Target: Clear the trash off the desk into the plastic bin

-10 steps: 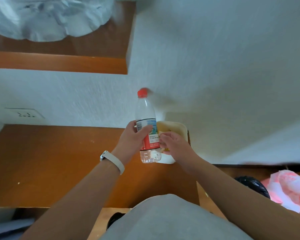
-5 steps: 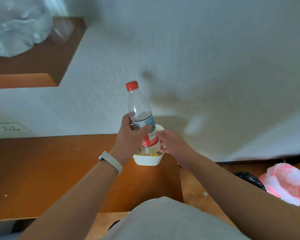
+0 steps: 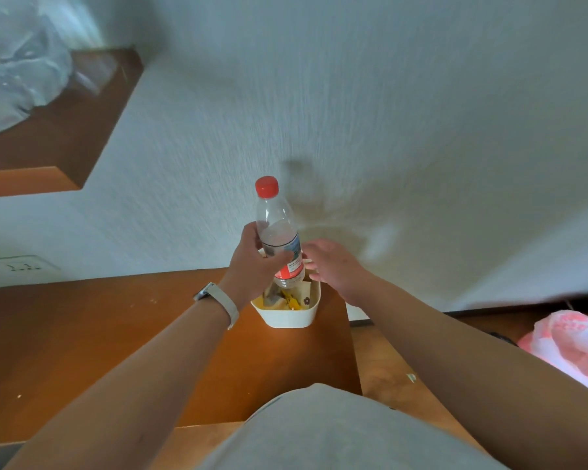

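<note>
A clear plastic bottle (image 3: 279, 232) with a red cap and a red and blue label stands upright with its base inside the small white plastic bin (image 3: 287, 317). My left hand (image 3: 255, 266) is wrapped around the bottle's middle. The bin sits at the far right corner of the brown desk (image 3: 99, 334) and holds yellow and beige scraps of trash. My right hand (image 3: 336, 266) hovers just right of the bottle, fingers spread, holding nothing.
A white wall rises behind the desk, with a socket (image 3: 17, 268) at the left. A wooden shelf (image 3: 48, 154) at the upper left carries a crumpled clear plastic bag (image 3: 17, 69). On the floor to the right lies a pink and white bag (image 3: 571, 351).
The bottle's base has dropped lower into the bin under my left hand. My right hand has let go of the bin's edge and opened beside the bottle.
</note>
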The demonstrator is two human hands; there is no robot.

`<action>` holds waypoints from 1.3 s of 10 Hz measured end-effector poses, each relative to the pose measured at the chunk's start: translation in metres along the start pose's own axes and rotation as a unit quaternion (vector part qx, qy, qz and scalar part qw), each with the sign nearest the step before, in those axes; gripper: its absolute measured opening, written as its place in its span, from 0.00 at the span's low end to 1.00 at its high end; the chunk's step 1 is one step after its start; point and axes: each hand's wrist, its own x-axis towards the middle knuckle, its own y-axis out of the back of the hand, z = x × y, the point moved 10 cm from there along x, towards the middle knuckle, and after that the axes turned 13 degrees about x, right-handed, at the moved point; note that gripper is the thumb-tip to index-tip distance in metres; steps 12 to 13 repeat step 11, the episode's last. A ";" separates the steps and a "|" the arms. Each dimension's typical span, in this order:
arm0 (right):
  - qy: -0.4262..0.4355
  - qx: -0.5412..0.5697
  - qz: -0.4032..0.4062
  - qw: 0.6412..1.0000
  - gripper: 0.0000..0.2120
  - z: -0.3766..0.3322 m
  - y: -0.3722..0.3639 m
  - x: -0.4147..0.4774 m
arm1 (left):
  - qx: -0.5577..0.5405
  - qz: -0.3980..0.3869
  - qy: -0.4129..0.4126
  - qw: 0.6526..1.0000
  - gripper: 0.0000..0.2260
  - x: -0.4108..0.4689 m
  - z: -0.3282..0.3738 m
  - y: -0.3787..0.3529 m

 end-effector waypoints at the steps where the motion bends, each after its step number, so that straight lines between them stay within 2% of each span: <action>1: -0.019 0.000 -0.009 1.000 0.08 0.011 -0.001 0.004 | 0.057 -0.017 -0.006 0.998 0.27 0.001 -0.013 -0.012; 3: -0.065 0.007 -0.002 0.998 0.13 0.021 -0.002 0.013 | 0.120 -0.029 -0.001 0.992 0.24 0.005 -0.032 -0.023; 4: -0.054 -0.041 0.027 0.997 0.10 0.019 0.003 0.018 | 0.155 -0.032 0.001 0.987 0.26 0.010 -0.035 -0.027; 5: -0.027 -0.110 0.057 0.992 0.11 0.015 0.007 0.021 | 0.182 -0.041 0.006 0.983 0.32 0.016 -0.037 -0.034; 6: -0.014 -0.146 0.087 0.985 0.12 0.010 0.010 0.018 | 0.207 -0.049 0.000 0.977 0.32 0.021 -0.035 -0.038; 8: 0.037 -0.215 0.123 0.968 0.12 0.000 0.017 0.000 | 0.189 -0.072 -0.008 0.979 0.34 0.019 -0.038 -0.037; 9: 0.105 -0.323 0.115 0.933 0.12 -0.010 0.013 -0.008 | 0.212 -0.051 -0.034 0.975 0.35 0.014 -0.029 -0.022; 11: 0.160 -0.432 0.122 0.879 0.15 -0.025 -0.004 -0.031 | 0.300 0.003 -0.163 0.940 0.25 -0.001 0.002 0.021; 13: 0.160 -0.432 0.122 0.879 0.15 -0.025 -0.004 -0.031 | 0.300 0.003 -0.163 0.940 0.25 -0.001 0.002 0.021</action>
